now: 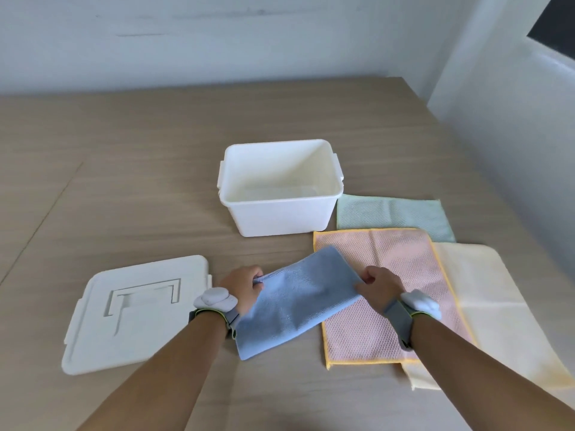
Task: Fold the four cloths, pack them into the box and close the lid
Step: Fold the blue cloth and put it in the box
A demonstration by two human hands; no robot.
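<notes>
While the left hand (244, 286) and right hand (378, 286) are pinching its ends, the blue cloth (295, 301) is stretching between them — both grips closed. Four cloths are showing — one box (280, 219), one lid (137, 309).

Folded blue cloth (295, 301) lies centre-low; pink (389, 293), yellow (504, 306) and green cloths (395, 216) flat at right; open white box (280, 217) centre; lid (137, 309) lower left.

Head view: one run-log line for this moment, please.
stage: folding blue cloth | left hand, right hand: gripping it | box: empty | lid: off
</notes>
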